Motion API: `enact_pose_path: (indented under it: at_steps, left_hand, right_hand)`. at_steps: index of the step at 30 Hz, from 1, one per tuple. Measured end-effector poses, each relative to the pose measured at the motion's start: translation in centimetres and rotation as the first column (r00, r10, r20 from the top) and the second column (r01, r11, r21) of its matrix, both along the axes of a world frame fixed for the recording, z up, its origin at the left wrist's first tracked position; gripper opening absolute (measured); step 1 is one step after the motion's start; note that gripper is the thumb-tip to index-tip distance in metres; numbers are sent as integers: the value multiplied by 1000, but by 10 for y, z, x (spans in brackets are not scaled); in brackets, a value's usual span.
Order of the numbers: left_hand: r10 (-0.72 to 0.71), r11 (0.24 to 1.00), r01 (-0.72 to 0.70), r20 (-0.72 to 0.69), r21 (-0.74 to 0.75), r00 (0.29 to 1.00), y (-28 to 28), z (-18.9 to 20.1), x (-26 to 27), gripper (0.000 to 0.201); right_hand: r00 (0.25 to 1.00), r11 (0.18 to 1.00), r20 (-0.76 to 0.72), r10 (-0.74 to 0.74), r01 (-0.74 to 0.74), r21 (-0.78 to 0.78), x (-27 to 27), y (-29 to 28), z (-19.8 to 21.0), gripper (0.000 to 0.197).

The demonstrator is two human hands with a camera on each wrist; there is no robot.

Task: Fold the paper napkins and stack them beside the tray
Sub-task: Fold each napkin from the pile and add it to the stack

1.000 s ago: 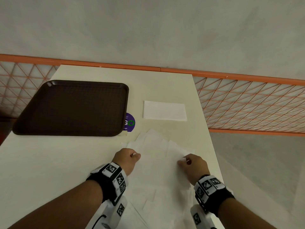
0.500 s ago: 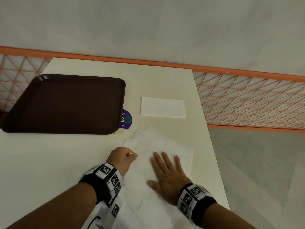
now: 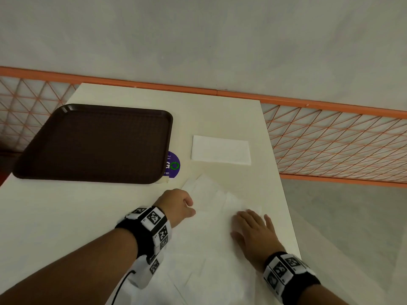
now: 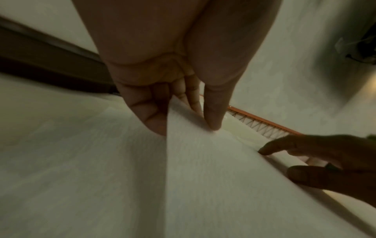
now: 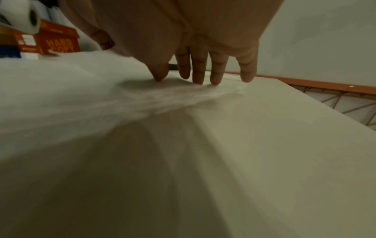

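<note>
One cream rectangular desk point(image 3: 92, 216) runs bare to the left of both hands. Beyond the left hand point(image 3: 176, 205) lies a dark brown plastic tray point(image 3: 94, 144). Loose white paper napkins point(image 3: 211, 249) underlie both hands; the left pinches one's edge, the right hand point(image 3: 253, 232) presses flat, spread, near the desk's right edge. Beyond it, a folded white napkin point(image 3: 221, 150) rests.

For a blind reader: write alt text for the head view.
Two hands work a loose white napkin on a cream table: the left hand pinches its edge, the right hand presses flat. Beyond lie a brown tray and one folded napkin.
</note>
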State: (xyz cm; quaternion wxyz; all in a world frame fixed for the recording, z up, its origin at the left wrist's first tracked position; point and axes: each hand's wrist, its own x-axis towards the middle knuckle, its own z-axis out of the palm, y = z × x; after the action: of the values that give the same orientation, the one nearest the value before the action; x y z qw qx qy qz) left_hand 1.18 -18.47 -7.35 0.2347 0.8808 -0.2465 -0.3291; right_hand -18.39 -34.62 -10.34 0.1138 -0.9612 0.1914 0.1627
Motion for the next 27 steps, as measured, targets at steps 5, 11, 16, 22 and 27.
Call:
enact_pose_path:
  at_steps: [5, 11, 16, 22, 27]
  left_hand:
    - [-235, 969, 238, -43, 61, 971, -20, 16, -2, 21]
    - [-261, 958, 246, -90, -148, 961, -20, 30, -3, 5]
    - [-212, 940, 147, -191, -308, 958, -18, 44, 9, 4]
    - [130, 902, -310, -496, -301, 858, -12, 26, 30, 14]
    - [179, 842, -477, -702, -253, 689, -16, 7, 31, 18]
  right_hand:
    - [999, 997, 2, -39, 39, 59, 29, -12, 13, 52]
    - [998, 979, -50, -47, 56, 198, 37, -30, 24, 40]
    - [992, 873, -30, -121, 121, 473, 30, -43, 43, 25]
    - [828, 419, -47, -558, 331, 846, 36, -65, 59, 11]
    - [664, 253, -88, -743, 400, 881, 57, -80, 49, 20]
